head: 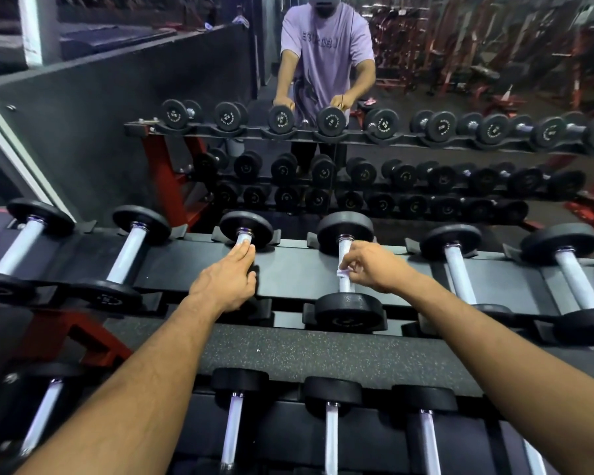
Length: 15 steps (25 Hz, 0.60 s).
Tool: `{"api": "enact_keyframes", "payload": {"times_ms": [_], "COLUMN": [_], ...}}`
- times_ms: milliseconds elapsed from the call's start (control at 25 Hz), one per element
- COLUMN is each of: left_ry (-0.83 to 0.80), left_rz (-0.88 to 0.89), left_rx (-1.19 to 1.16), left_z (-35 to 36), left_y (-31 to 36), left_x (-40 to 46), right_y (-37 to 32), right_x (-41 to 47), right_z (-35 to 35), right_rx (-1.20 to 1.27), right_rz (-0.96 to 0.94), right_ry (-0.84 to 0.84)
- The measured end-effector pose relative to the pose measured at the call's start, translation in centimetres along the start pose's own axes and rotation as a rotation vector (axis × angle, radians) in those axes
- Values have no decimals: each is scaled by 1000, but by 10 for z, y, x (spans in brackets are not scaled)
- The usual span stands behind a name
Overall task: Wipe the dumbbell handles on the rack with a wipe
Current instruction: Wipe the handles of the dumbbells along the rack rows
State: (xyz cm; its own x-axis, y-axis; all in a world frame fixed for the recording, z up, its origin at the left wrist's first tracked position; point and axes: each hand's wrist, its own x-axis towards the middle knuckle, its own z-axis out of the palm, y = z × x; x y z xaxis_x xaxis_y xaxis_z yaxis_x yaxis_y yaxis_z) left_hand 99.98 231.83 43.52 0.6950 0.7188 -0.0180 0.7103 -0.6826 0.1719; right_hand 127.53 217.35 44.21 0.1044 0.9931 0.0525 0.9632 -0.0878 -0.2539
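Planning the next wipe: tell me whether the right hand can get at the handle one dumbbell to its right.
Probably yes: the right hand pinches the wipe beside that bare handle, nothing between them.

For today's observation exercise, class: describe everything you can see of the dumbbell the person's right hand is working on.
The dumbbell lies on the rack's top tier, pointing away from the camera. It has two round, matte black heads joined by a pale metal handle. The far head sits in a black cradle; the near head rests at the front edge. The right hand pinches a small white wipe against the handle's middle.
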Motion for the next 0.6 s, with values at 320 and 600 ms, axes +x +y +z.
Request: {"api": "enact_keyframes", "payload": {"times_ms": [320, 600], "left_ry": [15, 11], "left_rz": [13, 18], "left_rx": [-37, -39], "left_z": [1, 1], "left_y": [-3, -4], "left_x": [1, 2], "right_y": [-2, 4], "right_x": [-11, 23], "right_z": [-3, -7], "right_rx": [243, 18], "right_rz": [32, 143], "right_ry": [-129, 122]}}
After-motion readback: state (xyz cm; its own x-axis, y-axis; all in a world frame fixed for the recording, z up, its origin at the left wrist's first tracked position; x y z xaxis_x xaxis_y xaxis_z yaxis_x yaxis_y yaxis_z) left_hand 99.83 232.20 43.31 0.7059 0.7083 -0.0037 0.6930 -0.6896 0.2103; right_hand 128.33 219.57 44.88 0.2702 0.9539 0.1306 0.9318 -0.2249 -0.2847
